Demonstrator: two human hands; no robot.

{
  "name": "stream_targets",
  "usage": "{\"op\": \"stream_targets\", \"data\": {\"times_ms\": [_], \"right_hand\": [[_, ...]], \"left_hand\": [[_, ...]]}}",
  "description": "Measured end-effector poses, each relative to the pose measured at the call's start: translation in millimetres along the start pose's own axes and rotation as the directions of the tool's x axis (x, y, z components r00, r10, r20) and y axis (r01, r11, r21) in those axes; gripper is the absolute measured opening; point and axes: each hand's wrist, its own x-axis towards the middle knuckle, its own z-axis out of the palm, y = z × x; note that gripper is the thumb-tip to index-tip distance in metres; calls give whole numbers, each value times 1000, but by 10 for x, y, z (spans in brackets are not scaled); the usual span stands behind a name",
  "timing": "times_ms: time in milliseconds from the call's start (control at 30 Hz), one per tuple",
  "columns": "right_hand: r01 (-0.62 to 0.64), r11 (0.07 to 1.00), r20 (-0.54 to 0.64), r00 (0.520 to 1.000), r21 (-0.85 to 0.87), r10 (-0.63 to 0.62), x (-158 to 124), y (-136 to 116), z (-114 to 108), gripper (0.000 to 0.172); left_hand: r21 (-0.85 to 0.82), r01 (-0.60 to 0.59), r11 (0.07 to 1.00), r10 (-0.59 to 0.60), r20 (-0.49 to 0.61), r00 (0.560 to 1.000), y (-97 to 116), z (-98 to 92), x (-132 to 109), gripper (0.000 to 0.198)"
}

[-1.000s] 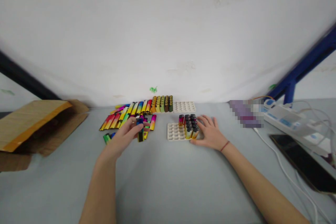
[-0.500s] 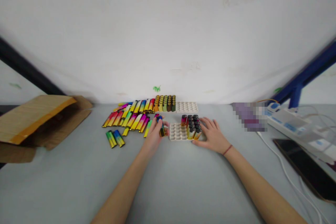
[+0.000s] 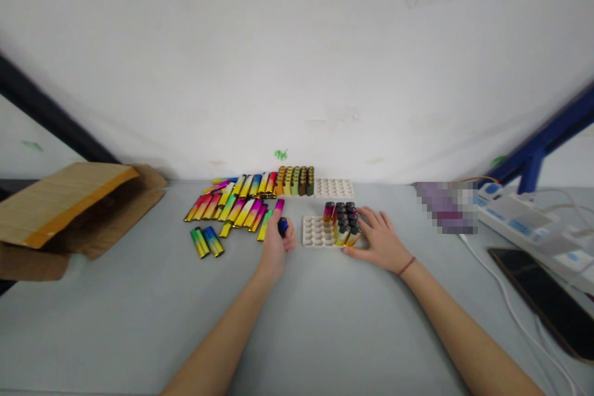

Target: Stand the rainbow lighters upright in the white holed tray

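Fingers of my left hand (image 3: 278, 244) are wrapped round a dark blue lighter (image 3: 283, 226), left of the front white tray (image 3: 315, 232). Several black-topped lighters (image 3: 343, 223) stand upright in the right part of that tray. My right hand (image 3: 378, 240) is spread at the tray's right edge, thumb and fingers beside the standing lighters. Many shiny coloured lighters (image 3: 236, 210) lie in rows to the left. Nearer me, a green lighter (image 3: 200, 243) and a blue lighter (image 3: 214, 241) lie side by side.
Behind stand a block of upright lighters (image 3: 295, 180) and another white tray (image 3: 334, 188). An open cardboard box (image 3: 69, 204) is at the left. On the right are a power strip (image 3: 524, 216), white cables and a black phone (image 3: 538, 297).
My left hand has turned so that the lighter in it now shows mainly its end, and sits slightly farther from the front tray. My right hand stays beside the standing lighters. The view has shifted slightly.
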Motion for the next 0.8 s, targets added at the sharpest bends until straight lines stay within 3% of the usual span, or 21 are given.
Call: {"op": "stream_targets", "data": {"times_ms": [433, 667, 800], "right_hand": [[4, 1000, -8, 1000, -13, -4, -6, 7, 1, 80], [4, 1000, -11, 1000, -9, -4, -2, 6, 14, 82], [0, 1000, -3, 1000, -8, 0, -3, 5, 3, 82]], "left_hand": [[-180, -14, 984, -16, -160, 987, 52, 91, -46, 50], [-144, -70, 987, 50, -140, 989, 2, 53, -32, 59], [-50, -155, 987, 151, -79, 985, -17, 35, -13, 65]]}}
